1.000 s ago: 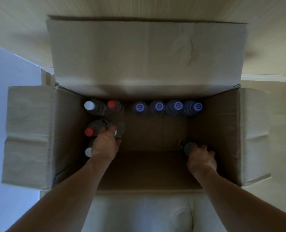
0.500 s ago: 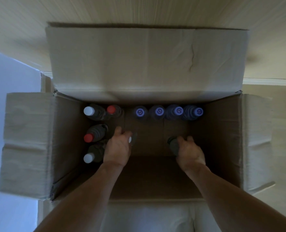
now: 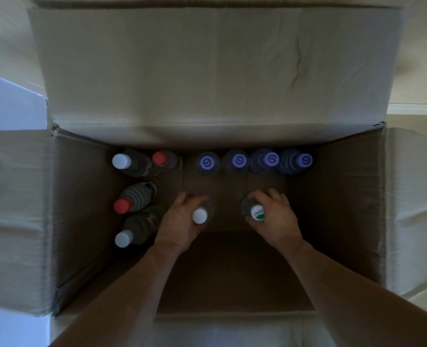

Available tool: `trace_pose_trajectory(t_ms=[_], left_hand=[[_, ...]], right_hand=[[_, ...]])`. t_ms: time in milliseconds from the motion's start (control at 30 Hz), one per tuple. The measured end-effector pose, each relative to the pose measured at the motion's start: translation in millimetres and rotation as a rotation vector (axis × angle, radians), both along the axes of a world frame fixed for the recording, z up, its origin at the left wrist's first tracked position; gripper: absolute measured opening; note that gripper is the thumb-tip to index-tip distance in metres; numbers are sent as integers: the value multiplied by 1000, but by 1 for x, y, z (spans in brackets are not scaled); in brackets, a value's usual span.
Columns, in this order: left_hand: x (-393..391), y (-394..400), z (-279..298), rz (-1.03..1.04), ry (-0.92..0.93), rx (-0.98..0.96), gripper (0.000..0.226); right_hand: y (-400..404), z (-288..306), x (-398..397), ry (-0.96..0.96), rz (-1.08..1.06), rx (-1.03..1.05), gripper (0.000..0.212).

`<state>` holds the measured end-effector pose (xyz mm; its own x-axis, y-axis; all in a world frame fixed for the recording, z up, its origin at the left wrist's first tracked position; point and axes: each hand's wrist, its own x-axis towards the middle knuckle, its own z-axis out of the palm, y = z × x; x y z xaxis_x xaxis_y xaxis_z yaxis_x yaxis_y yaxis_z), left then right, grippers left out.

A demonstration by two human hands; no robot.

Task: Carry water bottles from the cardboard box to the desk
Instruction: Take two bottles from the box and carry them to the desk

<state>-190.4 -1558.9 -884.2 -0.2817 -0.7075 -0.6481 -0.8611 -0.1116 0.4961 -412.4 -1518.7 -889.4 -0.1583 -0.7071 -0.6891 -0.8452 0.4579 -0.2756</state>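
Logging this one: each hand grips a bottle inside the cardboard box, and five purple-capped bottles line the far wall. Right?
Not quite: the head view shows four purple-capped bottles along the far wall, not five. The rest holds: left hand and right hand each grip a bottle inside the cardboard box.

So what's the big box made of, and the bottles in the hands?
The box looks like matte brown cardboard: creased, folded flaps. The white-capped bottle in the left hand and green-and-white-capped bottle in the right hand seem clear, see-through plastic.
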Motion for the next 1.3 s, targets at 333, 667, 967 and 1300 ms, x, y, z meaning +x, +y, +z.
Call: trace_pose_trajectory(t_ms=[333,667,967,1300], left_hand=[[10,-13,-37,-22,96,19,65],[5,-42,8,50,68,170,83],[11,-64,102,447,462,568,46],[1,-56,231,863,723,694,53]], right_hand=[[0,-28,0,-250,-102,-12,77],[-13,4,-17,-412,-414,79,70],[-40,98,-19,-852,-788,181,59],[-56,225,9,-956,-971,6,66]])
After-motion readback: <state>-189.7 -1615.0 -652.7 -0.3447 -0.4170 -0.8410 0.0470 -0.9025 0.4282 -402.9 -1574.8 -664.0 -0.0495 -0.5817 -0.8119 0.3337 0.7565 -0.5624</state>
